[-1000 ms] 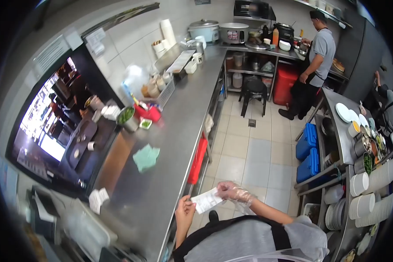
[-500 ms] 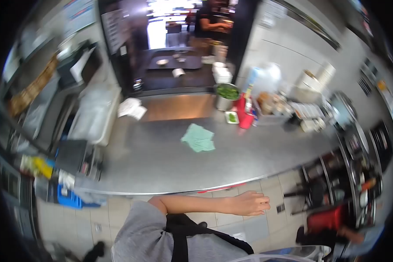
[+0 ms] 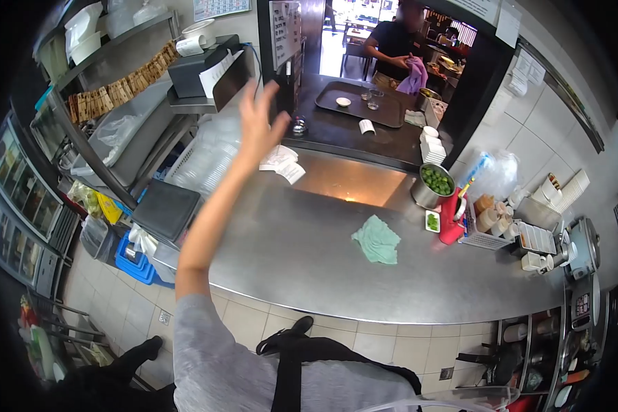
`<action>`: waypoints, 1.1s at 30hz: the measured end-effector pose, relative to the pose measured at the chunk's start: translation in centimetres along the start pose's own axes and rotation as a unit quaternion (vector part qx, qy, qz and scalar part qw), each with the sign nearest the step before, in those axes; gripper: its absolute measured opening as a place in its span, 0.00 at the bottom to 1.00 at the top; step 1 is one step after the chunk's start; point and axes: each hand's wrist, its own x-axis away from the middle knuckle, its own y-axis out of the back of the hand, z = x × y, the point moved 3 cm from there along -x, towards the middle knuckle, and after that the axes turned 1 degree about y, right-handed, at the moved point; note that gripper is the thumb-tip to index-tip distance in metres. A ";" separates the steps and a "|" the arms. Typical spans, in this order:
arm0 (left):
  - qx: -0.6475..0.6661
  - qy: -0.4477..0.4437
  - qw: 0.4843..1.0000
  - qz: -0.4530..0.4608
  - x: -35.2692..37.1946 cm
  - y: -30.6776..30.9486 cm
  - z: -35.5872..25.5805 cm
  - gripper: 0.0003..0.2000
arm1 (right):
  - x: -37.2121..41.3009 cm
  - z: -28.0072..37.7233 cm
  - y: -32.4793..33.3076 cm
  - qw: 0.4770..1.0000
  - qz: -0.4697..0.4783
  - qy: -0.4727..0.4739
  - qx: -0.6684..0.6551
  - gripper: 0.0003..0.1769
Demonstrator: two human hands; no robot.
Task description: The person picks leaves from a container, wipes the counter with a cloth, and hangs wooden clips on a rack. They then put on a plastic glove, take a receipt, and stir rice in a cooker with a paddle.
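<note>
My left hand (image 3: 259, 125) is raised over the far left of the steel counter (image 3: 295, 254), its fingers spread and nothing held in them. It is slightly blurred. In the view it lies between the black printer (image 3: 200, 72) with a paper slip and the dark frame of the serving hatch. Just below it and to the right are crumpled white paper slips (image 3: 285, 163). A basket of clear plastic lids or containers (image 3: 209, 152) is partly hidden behind my forearm. My right hand is out of sight.
A green cloth (image 3: 378, 240) lies on the counter. Further right stand a metal pot of chopped greens (image 3: 435, 187), a small white dish (image 3: 432, 221) and a basket of bottles (image 3: 491, 232). Beyond the hatch, a dark tray (image 3: 360, 101) and a person holding a purple cloth (image 3: 413, 75) are visible.
My left arm has swung from across my body to reach forward and left, its fingers now spread. The view has turned left. Beyond the hatch, the person's purple cloth now shows.
</note>
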 end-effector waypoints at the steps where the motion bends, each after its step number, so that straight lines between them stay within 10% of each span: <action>1: -0.051 0.001 0.998 -0.025 -2.2 0.3 3.7 0.32 | 0.3 0.2 -0.6 1.000 0.004 -0.005 0.003 0.07; 4: -0.225 0.022 0.972 -0.062 -8.0 0.5 13.4 0.27 | 1.3 0.3 -2.3 1.000 0.010 -0.020 0.012 0.07; 8: -0.382 0.254 0.882 0.108 -12.1 0.4 23.1 0.28 | 3.4 -1.3 -3.8 0.998 0.010 -0.052 0.023 0.07; 10: -0.361 0.280 0.889 0.018 -12.3 -0.6 28.7 0.44 | 5.3 -3.0 -4.2 0.997 0.003 -0.079 0.022 0.07; 15: -0.207 0.126 0.921 -0.304 -11.7 -2.7 20.1 0.41 | 10.2 -9.7 -6.1 0.991 -0.021 -0.096 0.094 0.07; 17: -0.176 0.031 0.932 -0.314 -10.1 -7.1 15.4 0.38 | 13.4 -8.6 -4.8 0.942 -0.139 0.088 0.294 0.09; 18: -0.182 -0.020 0.931 -0.317 -8.8 -10.6 14.8 0.35 | 14.7 -8.1 -3.7 0.980 -0.154 -0.044 0.114 0.11; 20: -0.236 -0.006 0.953 -0.188 -5.2 -19.3 14.1 0.29 | 18.3 -7.8 -2.8 0.901 -0.179 -0.295 -0.264 0.15; 21: -0.272 -0.003 0.957 -0.104 -3.5 -23.1 13.1 0.26 | 20.4 -7.3 -0.5 0.968 -0.140 -0.116 0.172 0.18; 24: -0.246 -0.009 0.967 0.069 1.8 -32.7 10.7 0.28 | 23.4 -6.6 0.3 0.877 -0.346 -0.309 -0.128 0.05; 25: -0.245 -0.025 0.957 0.156 4.2 -34.8 9.9 0.29 | 24.6 -4.8 0.9 0.888 -0.241 -0.199 0.338 0.05; 26: -0.225 -0.038 0.947 0.226 8.5 -39.5 11.6 0.28 | 26.0 -5.8 1.0 0.863 -0.306 -0.402 -0.026 0.05; 27: -0.205 -0.029 0.914 0.348 12.3 -43.0 13.2 0.29 | 28.1 0.6 3.5 0.860 -0.348 -0.361 -0.096 0.05; 30: -0.225 0.008 0.855 0.467 19.0 -50.1 17.1 0.27 | 30.6 -2.6 0.2 0.878 -0.194 -0.310 0.309 0.06; 33: -0.106 0.112 0.853 0.498 17.3 -51.6 17.4 0.25 | 33.7 -7.3 -4.5 0.771 -0.440 -0.448 -0.106 0.07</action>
